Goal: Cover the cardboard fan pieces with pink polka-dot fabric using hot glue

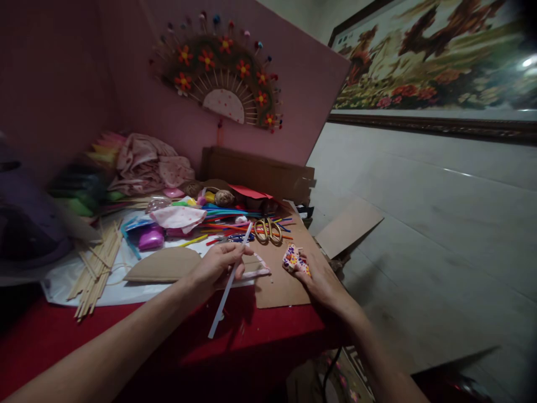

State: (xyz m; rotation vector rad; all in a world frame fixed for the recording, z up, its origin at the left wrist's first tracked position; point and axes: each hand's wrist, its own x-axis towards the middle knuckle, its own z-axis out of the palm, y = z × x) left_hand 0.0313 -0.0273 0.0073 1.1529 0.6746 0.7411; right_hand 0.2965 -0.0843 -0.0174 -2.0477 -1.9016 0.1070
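Between the fingers of my left hand [220, 263] is a long translucent glue stick [222, 302], slanting from upper right to lower left. Beneath that hand a piece with a pink fabric edge [262, 266] shows in part; whether the hand touches it I cannot tell. My right hand [321, 280] is closed around a small flower-patterned glue gun [291, 257], low over the brown cardboard sheet [283, 291]. Most of the gun's body is hidden by the fingers. Gold-handled scissors [268, 231] lie just beyond, between both hands. Left of my left hand rests a cardboard half-circle [165, 264].
Wooden sticks [94, 274] lie at left on white sheeting. Colored pipe cleaners [230, 214], twine balls [224, 198] and crumpled pink cloth [145, 159] crowd the back. A decorated fan [222, 73] hangs on the pink board. A black cord [331, 369] dangles below the table's front edge.
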